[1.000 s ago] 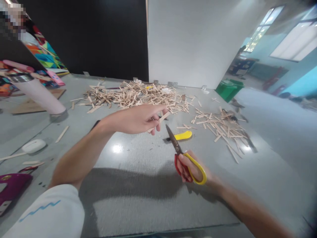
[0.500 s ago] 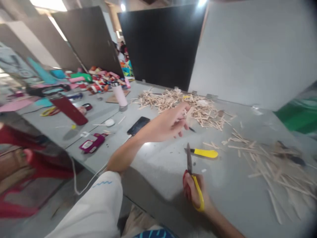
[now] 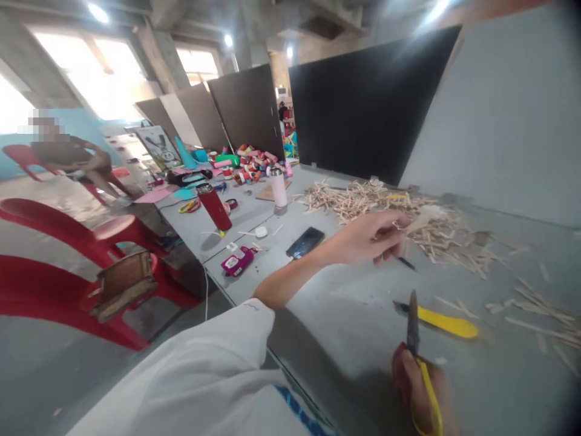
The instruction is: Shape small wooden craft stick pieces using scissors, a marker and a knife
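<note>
My right hand (image 3: 420, 381), low at the right, is closed around scissors (image 3: 428, 390) with yellow and red handles. Their dark blades point away from me and look nearly together. Just beyond lies a yellow-handled knife (image 3: 447, 322), partly behind the blades. My left hand (image 3: 381, 237) hovers at the near side of a pile of thin wooden sticks (image 3: 340, 203). Its fingers are loosely bent and apart, and I see nothing held in them. A dark, thin pen-like thing (image 3: 407, 264) lies below that hand. Left of the forearm is a black phone (image 3: 305, 243).
Farther left on the grey table (image 3: 336, 315) stand a red tumbler (image 3: 214, 207) and a pink bottle (image 3: 278, 189), near a purple case (image 3: 237, 263). More sticks (image 3: 544, 321) lie right. Dark panels (image 3: 363, 109) rise behind. Red chairs (image 3: 49, 290) stand left; a person (image 3: 68, 154) sits beyond.
My view has swung left and up, bringing chairs, windows and a seated person into sight. My left hand's fingers now reach more to the right. The scissors remain in my right hand.
</note>
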{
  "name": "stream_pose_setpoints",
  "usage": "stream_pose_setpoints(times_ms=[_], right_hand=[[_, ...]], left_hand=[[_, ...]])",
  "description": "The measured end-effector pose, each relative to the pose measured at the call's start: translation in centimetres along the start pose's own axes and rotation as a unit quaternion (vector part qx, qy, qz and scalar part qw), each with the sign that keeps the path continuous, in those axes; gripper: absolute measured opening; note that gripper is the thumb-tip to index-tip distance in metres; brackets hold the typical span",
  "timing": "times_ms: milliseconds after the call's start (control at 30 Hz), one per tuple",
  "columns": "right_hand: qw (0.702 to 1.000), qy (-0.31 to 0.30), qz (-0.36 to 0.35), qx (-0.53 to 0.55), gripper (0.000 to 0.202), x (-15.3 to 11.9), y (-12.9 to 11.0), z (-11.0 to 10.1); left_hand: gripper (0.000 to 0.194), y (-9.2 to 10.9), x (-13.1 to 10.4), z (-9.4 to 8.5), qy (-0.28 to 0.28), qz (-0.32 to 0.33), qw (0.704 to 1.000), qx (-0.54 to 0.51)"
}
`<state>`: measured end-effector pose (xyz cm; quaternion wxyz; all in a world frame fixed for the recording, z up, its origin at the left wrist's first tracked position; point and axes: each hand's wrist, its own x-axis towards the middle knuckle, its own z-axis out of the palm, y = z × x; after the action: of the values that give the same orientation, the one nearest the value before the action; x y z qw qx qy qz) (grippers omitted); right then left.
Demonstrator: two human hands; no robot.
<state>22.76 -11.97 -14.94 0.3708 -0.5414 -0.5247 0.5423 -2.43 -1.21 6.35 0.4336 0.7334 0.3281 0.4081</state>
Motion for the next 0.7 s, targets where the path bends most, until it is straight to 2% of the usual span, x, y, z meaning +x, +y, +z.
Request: stream_pose_setpoints(times_ms=[100,167,300,433,533,600,700], right_hand=[[1.000,-0.002,-0.023,-0.005,0.073,0.5,0.4,0.2],[0.998,-0.015,-0.051,-0.015,0.074,0.8,0.3,0.0],[0.984,-0.023,-0.154,-0.086,0.071,0.8,-2.2,-1.1],[0.953,-0.028,-0.237,-0.187,0.057,0.4,-6.2,-1.7],[0.918,0.015,-0.312,-0.245,0.052,0.4,-8.3,-1.9],[0.907,0.052,-0.346,-0.235,0.053,0.7,-8.5,-2.1],[0.932,0.056,-0.326,-0.148,0.059,0.9,-7.1,-2.3]], left_hand=[[0.012,0.1,0.1,0.7,0.038,0.038,0.998,0.044],[0.020,0.6,-0.1,1.3,0.083,0.071,0.990,0.087],[0.028,1.5,-0.6,1.9,0.140,0.120,0.975,0.121],[0.027,1.8,-0.5,2.2,0.136,0.107,0.980,0.094],[0.019,1.4,-0.2,2.5,0.113,0.091,0.987,0.075],[0.012,0.8,0.1,2.8,0.089,0.086,0.991,0.058],[0.012,-0.2,0.3,3.4,0.043,0.066,0.997,0.015]])
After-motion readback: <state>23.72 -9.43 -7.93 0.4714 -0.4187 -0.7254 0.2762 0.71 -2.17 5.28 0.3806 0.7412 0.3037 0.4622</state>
